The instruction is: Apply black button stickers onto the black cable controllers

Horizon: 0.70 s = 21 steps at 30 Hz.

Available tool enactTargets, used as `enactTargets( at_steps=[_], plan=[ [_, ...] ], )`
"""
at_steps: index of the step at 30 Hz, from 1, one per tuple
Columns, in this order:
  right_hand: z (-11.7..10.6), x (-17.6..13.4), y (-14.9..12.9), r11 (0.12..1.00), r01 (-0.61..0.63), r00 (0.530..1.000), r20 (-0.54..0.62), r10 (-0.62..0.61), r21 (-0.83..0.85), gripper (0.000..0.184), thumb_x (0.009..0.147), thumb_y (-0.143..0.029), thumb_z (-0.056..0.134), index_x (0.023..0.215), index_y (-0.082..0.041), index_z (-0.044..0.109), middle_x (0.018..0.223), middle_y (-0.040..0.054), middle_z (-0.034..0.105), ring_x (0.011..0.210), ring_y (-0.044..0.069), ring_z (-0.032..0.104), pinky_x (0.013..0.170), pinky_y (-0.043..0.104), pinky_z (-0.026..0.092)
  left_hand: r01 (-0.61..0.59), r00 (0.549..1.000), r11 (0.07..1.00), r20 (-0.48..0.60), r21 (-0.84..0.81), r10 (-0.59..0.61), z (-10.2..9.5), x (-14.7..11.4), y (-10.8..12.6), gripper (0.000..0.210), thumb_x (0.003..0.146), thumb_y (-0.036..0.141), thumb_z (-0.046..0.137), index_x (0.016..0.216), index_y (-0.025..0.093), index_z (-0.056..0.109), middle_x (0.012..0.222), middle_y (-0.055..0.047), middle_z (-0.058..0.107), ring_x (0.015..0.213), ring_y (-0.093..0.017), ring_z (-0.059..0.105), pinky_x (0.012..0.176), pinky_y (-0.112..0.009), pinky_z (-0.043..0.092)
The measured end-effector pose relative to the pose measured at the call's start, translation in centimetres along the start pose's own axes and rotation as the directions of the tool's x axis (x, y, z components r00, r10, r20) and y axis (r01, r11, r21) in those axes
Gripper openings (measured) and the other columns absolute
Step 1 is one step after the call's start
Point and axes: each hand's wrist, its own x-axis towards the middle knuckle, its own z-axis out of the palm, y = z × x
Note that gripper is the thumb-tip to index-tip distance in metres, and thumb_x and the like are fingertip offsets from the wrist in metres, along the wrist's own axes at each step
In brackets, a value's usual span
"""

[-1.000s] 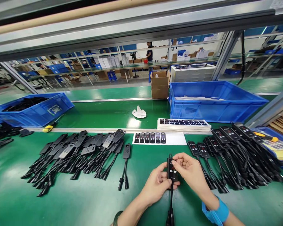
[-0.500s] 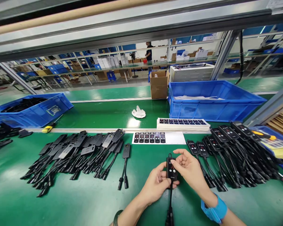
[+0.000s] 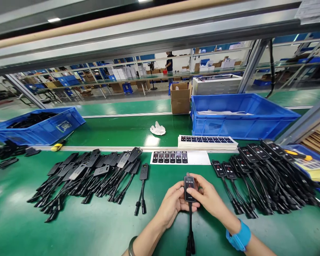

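holding one small black controller over the green counter (image 3: 101, 231), both hands pressing its face.

two blue bins (image 3: 245, 113) stand at the back, one at each side. a big pile of plain-faced controllers (image 3: 90, 174) lies to the left, too many and too tangled to count; a similar pile with labelled faces (image 3: 258, 167) lies to the right, so by my judgement roughly half is done. a label sheet (image 3: 180, 157) ahead shows six stickers left, with a stack of full sheets (image 3: 206, 141) behind. the controller in hand (image 3: 189, 184) already wears a label; left hand (image 3: 172, 204) fingers clasp its side, right hand (image 3: 209, 199) fingers pinch its face, cable hanging toward the person.
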Motion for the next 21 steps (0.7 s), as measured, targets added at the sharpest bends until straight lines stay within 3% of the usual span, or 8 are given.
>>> enactTargets(
  at_steps=[6, 8, 12, 17, 21],
  plan=[
    [0.8, -0.8, 0.1, 0.998, 0.002, 0.986, 0.164, -0.012, 0.064, 0.092, 0.065, -0.019, 0.074, 0.145, -0.026, 0.029, 0.12, 0.0064, 0.061, 0.088, 0.022, 0.062, 0.075, 0.033, 0.054, -0.037, 0.999, 0.999, -0.037, -0.026, 0.036, -0.3, 0.2, 0.0, 0.036, 0.087, 0.034, 0.053, 0.117, 0.013, 0.052, 0.09, -0.011, 0.07, 0.075, -0.02, 0.069, 0.058, -0.024, 0.052],
    [0.7, -0.8, 0.2, 0.996, 0.001, 0.986, 0.168, -0.016, 0.092, 0.082, 0.076, -0.028, 0.067, 0.147, -0.024, 0.026, 0.122, 0.0081, 0.061, 0.095, 0.023, 0.062, 0.081, 0.036, 0.053, -0.041, 0.998, 0.999, -0.047, -0.002, 0.041, -0.3, 0.2, -0.2, 0.04, 0.087, 0.037, 0.053, 0.119, 0.013, 0.049, 0.09, -0.01, 0.07, 0.073, -0.019, 0.069, 0.06, -0.026, 0.053],
    [0.6, -0.6, 0.6, 0.996, 0.074, 0.994, 0.08, -0.077, 0.041, 0.051, 0.092, -0.037, 0.043, 0.141, -0.021, 0.041, 0.126, 0.0093, 0.061, 0.112, 0.024, 0.057, 0.095, 0.039, 0.046, -0.072, 0.994, 0.987, -0.07, 0.14, 0.083, -0.2, 0.3, -0.7, 0.048, 0.085, 0.044, 0.055, 0.121, 0.015, 0.045, 0.086, -0.007, 0.07, 0.064, -0.017, 0.068, 0.06, -0.028, 0.055],
    [0.9, -0.7, 0.6, 0.986, 0.131, 0.991, 0.048, -0.126, -0.106, 0.048, 0.092, -0.032, 0.04, 0.136, -0.015, 0.046, 0.114, 0.0113, 0.067, 0.099, 0.024, 0.064, 0.089, 0.038, 0.05, -0.091, 0.992, 0.953, -0.056, 0.291, 0.112, -0.5, 0.5, -1.5, 0.043, 0.085, 0.049, 0.054, 0.113, 0.017, 0.046, 0.08, -0.004, 0.069, 0.055, -0.014, 0.065, 0.054, -0.026, 0.053],
    [1.4, -1.1, 0.4, 0.958, 0.17, 0.985, 0.044, -0.164, -0.231, 0.054, 0.091, -0.03, 0.042, 0.142, -0.015, 0.035, 0.113, 0.0113, 0.064, 0.099, 0.024, 0.062, 0.085, 0.038, 0.052, -0.073, 0.992, 0.985, -0.094, 0.158, 0.089, -0.4, 0.7, -1.4, 0.046, 0.083, 0.049, 0.058, 0.114, 0.017, 0.045, 0.091, -0.007, 0.069, 0.067, -0.017, 0.068, 0.058, -0.027, 0.052]
  ],
)
